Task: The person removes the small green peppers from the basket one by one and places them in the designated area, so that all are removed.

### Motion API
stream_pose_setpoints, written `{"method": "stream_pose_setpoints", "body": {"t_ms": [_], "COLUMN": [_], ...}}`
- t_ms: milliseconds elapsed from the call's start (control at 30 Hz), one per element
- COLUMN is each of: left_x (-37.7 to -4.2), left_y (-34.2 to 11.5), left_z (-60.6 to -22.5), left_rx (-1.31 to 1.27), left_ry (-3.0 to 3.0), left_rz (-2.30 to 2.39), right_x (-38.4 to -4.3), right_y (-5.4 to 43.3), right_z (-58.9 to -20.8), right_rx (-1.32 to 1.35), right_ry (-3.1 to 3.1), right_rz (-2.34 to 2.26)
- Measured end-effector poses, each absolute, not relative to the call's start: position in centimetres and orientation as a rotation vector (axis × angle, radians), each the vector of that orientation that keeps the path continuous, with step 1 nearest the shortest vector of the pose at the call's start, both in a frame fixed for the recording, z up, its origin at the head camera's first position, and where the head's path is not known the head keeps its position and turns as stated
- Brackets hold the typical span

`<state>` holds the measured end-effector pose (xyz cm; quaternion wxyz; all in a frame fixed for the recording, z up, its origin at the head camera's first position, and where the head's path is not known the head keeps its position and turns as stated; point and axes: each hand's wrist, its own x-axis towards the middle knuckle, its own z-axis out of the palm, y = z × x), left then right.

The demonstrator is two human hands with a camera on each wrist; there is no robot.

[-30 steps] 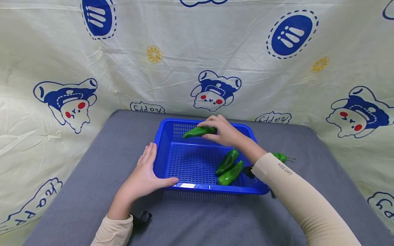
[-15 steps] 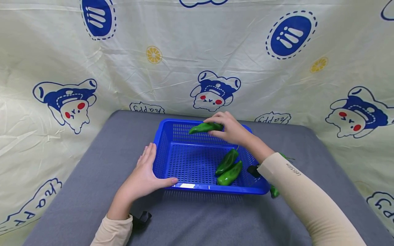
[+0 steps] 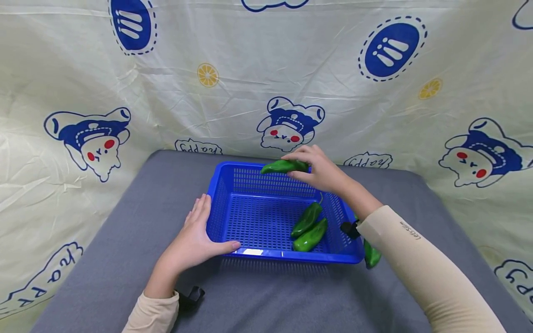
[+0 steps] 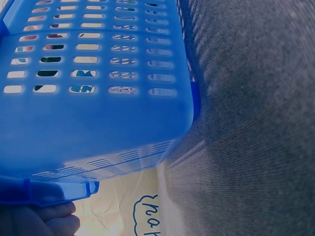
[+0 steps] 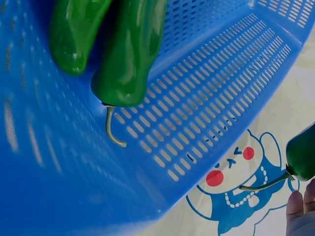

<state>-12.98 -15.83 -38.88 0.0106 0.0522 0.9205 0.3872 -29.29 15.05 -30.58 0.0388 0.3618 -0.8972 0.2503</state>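
My right hand (image 3: 321,169) pinches a long green pepper (image 3: 275,167) between thumb and fingers, above the far rim of a blue plastic basket (image 3: 266,253). In the right wrist view, that pepper (image 5: 302,153) shows its stem end beside the fingertips. My left hand (image 3: 192,240) rests at the basket's near left corner, thumb along the front rim and fingers straight against the left side. Two more green peppers, one darker (image 3: 306,220) and one brighter (image 3: 311,236), lie side by side in the right part of the basket.
Another green pepper (image 3: 372,255) lies on the grey cloth (image 3: 266,300) right of the basket, partly hidden by the right sleeve (image 3: 416,259). A printed curtain (image 3: 233,115) hangs behind the table. Black wrist mounts sit under both wrists.
My right hand has moved right, upward and away with the held pepper, from inside the basket's far side to its far rim. The left hand stays put.
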Motion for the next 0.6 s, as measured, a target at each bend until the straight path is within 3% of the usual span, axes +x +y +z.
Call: {"method": "stream_pose_setpoints", "body": {"t_ms": [600], "left_x": [-12.9], "left_y": [-15.8], "left_z": [-38.8], "left_rx": [0.156], "left_ry": [2.869], "left_rz": [1.206], "right_x": [-28.8], "right_y": [17.5], "right_z": [-29.1], "right_rx": [1.12], "right_ry": [-2.661], "right_rz": [0.69]}}
